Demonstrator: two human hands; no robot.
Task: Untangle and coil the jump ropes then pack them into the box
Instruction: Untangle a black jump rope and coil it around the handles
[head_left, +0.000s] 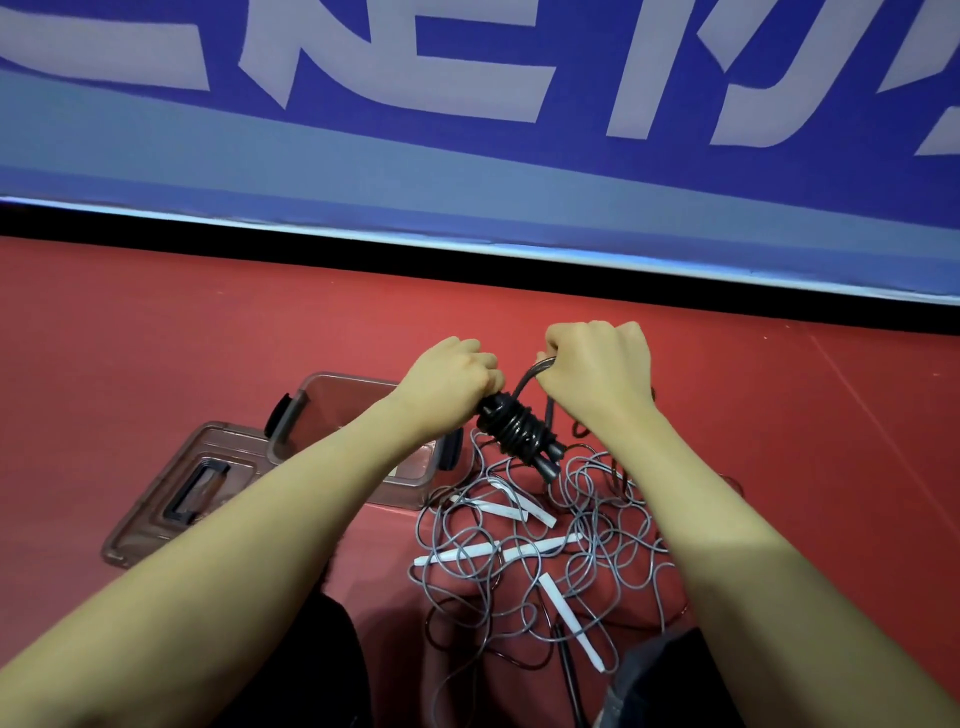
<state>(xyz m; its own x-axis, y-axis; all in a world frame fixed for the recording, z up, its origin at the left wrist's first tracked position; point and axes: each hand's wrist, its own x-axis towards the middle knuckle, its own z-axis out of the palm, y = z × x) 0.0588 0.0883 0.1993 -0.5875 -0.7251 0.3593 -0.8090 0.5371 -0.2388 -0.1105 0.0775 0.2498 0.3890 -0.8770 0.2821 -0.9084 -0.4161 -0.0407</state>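
One black rope (517, 428) is almost done. It is wound into a tight bundle and held up in the middle of the frame, above the floor. The left hand (452, 379) has its fingers curled around the top of the bundle. The right hand (597, 369) pinches the last loop of the black rope, just beside the left hand, so it looks like the end is being wrapped or tucked.

Much is left to do. A big pile (545, 545) of thin grey ropes with white handles lies in a messy tangle on the red floor (156, 338), in the lower middle of the frame. None of these look coiled.

The box (358, 447) stands open just left of the pile, partly hidden by the left arm. I cannot tell if any rope is inside. Its lid (176, 493) lies flat beside it, at the lower left.

So the job looks like it is near the start.
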